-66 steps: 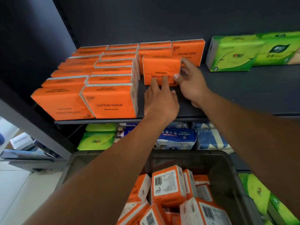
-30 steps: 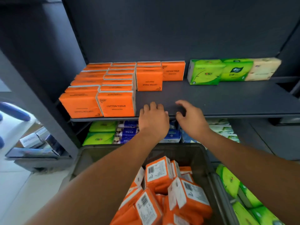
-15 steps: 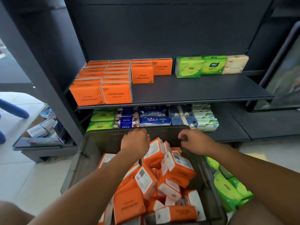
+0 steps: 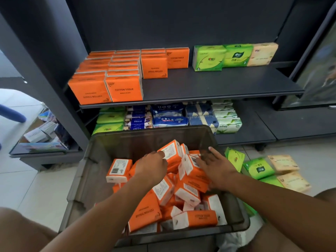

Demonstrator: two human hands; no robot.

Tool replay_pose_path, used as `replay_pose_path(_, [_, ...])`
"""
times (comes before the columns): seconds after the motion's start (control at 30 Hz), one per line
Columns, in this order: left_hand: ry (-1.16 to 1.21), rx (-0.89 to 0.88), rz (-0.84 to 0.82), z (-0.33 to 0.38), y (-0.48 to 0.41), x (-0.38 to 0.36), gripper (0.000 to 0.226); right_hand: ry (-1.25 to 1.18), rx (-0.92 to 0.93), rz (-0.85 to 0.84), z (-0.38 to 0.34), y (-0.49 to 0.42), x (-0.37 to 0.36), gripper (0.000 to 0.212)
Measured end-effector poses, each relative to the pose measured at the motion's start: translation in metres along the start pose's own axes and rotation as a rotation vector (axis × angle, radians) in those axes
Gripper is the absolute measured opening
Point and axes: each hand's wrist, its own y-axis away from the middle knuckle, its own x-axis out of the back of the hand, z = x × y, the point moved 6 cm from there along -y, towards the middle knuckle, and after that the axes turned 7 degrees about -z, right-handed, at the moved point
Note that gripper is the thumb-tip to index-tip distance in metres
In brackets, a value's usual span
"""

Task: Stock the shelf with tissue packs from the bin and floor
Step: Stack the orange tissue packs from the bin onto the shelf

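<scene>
A grey bin (image 4: 85,166) on the floor in front of me holds several loose orange tissue packs (image 4: 194,219). My left hand (image 4: 152,167) is down in the bin, its fingers curled round the edge of an upright orange pack (image 4: 171,151). My right hand (image 4: 215,167) lies with straight, spread fingers on a neighbouring orange pack (image 4: 190,170). On the dark shelf (image 4: 218,84), orange packs (image 4: 123,89) stand in rows at the left. Green packs (image 4: 208,58) and a beige pack (image 4: 261,54) stand at the back right.
Green packs (image 4: 259,168) and beige packs (image 4: 283,163) lie on the tiled floor right of the bin. The lower shelf carries blue, white and green packs (image 4: 169,120). A low glass-topped stand (image 4: 38,148) is at the left, a glass door (image 4: 316,73) at the right.
Both hands left the shelf's front edge and dropped into the bin. The view pulled back and tilted down. My left hand now curls on an orange pack; my right rests on another.
</scene>
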Motion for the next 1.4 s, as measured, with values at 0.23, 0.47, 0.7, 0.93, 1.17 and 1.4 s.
replay_pose_path(0.23, [0.081,0.032,-0.011,0.000,-0.005,-0.008,0.036,-0.098,-0.010,0.009,-0.005,-0.015,-0.012,0.096])
replay_pose_path(0.47, [0.187,0.076,-0.039,-0.005,-0.009,-0.017,0.037,-0.415,-0.027,0.082,0.013,-0.013,0.003,0.062])
replay_pose_path(0.7, [0.534,0.074,-0.061,-0.005,-0.014,-0.011,0.038,-1.082,-0.012,0.130,0.043,-0.007,0.038,0.039])
replay_pose_path(0.93, [1.084,-0.069,-0.233,0.013,-0.010,0.003,0.040,-1.671,0.060,0.247,0.063,0.013,0.076,0.026])
replay_pose_path(1.17, [1.285,-0.076,-0.021,0.009,-0.017,0.031,0.025,-2.093,0.053,0.472,0.084,0.019,0.094,0.034])
replay_pose_path(1.4, [1.454,-0.095,0.180,0.009,-0.023,0.058,0.028,-2.005,0.176,0.517,0.083,0.018,0.120,0.037])
